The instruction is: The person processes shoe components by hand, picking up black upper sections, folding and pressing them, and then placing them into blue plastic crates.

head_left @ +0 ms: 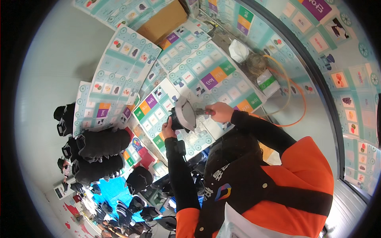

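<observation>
Over the sheet-covered worktable, a black cap is held up, its pale grey-white inner side toward the right. My left hand grips the cap's dark lower left edge, thumb raised against it. A small tool with a red handle is wrapped in my right hand, and its darker metal end points left at the cap's pale side. Whether that tip touches the cap, I cannot tell. The tool's exact kind is too small to make out.
Stacks of nested black caps stand on the left, below upright printed boards. An orange hose loops at the right of the table. Beyond it lie a white object and a green-and-white box. More caps sit near a blue sheet.
</observation>
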Motion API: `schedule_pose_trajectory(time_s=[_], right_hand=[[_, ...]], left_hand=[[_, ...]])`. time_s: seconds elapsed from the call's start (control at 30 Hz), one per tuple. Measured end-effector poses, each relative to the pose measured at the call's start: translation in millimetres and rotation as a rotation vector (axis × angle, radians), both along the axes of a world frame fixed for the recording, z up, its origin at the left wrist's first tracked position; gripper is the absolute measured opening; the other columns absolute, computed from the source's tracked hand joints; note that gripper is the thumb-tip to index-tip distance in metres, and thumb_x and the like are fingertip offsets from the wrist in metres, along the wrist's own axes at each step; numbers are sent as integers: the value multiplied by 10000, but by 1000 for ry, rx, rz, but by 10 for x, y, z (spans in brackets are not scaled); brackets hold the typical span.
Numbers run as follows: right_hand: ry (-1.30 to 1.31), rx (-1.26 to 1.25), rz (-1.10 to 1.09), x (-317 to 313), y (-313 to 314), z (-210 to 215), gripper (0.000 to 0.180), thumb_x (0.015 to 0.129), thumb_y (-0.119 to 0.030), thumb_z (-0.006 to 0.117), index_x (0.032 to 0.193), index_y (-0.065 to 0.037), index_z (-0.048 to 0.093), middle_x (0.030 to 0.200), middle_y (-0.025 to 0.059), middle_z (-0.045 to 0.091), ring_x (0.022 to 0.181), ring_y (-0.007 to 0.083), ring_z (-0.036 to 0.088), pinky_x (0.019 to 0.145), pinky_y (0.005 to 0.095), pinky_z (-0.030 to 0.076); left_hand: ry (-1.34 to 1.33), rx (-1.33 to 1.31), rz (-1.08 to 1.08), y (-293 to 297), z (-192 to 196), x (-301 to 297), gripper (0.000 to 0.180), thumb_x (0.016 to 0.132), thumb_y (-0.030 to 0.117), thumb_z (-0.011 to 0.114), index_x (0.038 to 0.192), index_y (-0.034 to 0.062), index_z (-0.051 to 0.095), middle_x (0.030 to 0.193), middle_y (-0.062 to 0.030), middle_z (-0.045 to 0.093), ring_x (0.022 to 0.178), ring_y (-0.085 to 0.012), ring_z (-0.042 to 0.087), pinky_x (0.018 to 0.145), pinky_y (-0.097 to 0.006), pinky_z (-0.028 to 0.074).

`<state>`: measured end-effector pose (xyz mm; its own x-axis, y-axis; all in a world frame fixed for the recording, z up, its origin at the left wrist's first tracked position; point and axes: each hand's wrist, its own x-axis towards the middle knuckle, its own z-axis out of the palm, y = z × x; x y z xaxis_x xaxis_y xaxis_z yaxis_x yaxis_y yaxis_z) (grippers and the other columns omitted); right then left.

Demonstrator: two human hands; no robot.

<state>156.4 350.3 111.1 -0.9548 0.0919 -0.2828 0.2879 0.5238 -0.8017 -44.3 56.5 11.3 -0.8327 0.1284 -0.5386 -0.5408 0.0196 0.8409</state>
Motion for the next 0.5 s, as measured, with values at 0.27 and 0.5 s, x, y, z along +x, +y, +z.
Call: schedule_pose_trajectory(time_s=[0.27, 0.5], right_hand=[[33, 48, -10, -84, -136, -58, 367, 795, -156, 592, 1146, -108, 688, 813, 222, 680, 829, 443, 657, 733, 565, 496], [-50, 70, 34, -78, -94, -30, 393, 791, -144, 585, 1167, -95, 690, 890, 244, 696, 872, 439, 664, 759, 552, 507]], left_hand=[[329, -242, -104, -190, -270, -225, 402, 819, 284, 865, 800, 89, 513, 724, -21, 579, 677, -150, 595, 642, -341, 505], [543, -732, -178, -177, -71, -242, 494, 707, 327, 927, 810, 9, 562, 767, -78, 604, 692, -198, 568, 672, -359, 493]])
